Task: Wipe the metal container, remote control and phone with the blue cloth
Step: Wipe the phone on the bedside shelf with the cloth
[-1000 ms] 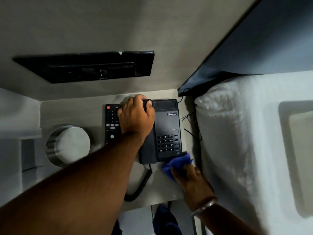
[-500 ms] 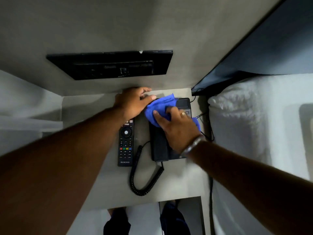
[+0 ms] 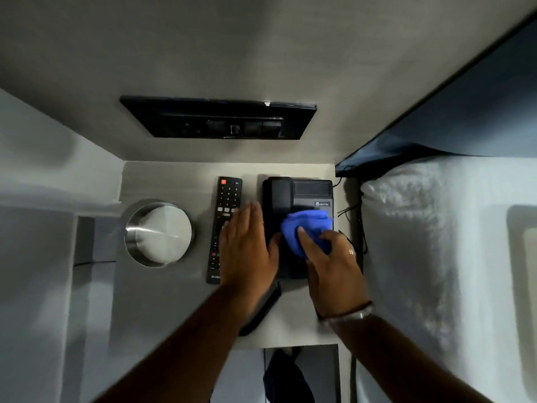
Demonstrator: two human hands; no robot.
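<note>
A black desk phone [image 3: 302,193] sits on the small bedside table [image 3: 162,301]. My right hand [image 3: 334,269] presses the bunched blue cloth [image 3: 308,228] onto the phone's keypad area. My left hand [image 3: 247,251] lies flat, fingers together, along the phone's left edge, partly over the black remote control [image 3: 226,205]. The round metal container [image 3: 158,232] stands at the table's left side, apart from both hands. The phone's coiled cord [image 3: 261,312] runs under my left wrist.
A black switch panel [image 3: 218,117] is on the wall above the table. A white bed [image 3: 436,257] lies close on the right, with thin cables [image 3: 353,210] hanging between it and the table. The table's front edge is near my forearms.
My right hand slid the cloth from the phone's top end down to its middle. My left hand drew back from the table's far edge to the phone's left side. The view shifted, so the container shows again.
</note>
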